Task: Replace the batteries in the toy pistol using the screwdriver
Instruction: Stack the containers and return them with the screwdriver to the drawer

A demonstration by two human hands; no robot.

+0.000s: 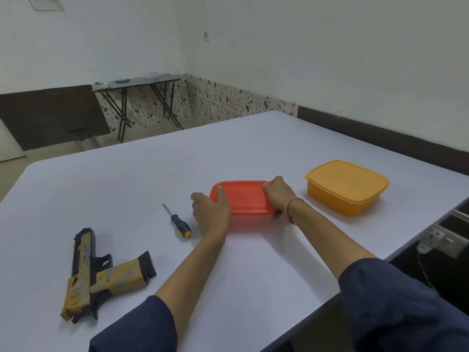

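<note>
The white table point(253, 148) filled most of your view, with a bare wall behind it. You were at an opening step, I judge: getting into the red container point(243, 198), presumably for batteries (its contents could not be seen). Your left hand point(210, 212) curled over its near-left corner, thumb on the lid, and your right hand point(278, 195) clasped the right end, fingers hooked at the rim; both were partly closed on the box, neither fully clenched. The lid was still seated, so next you needed to pry up one corner while bracing the base. The screwdriver point(177, 221) lay just left of your left hand, the toy pistol point(101, 273) nearer you at the left, untouched, and an orange container point(346, 186) sat shut to the right.
</note>
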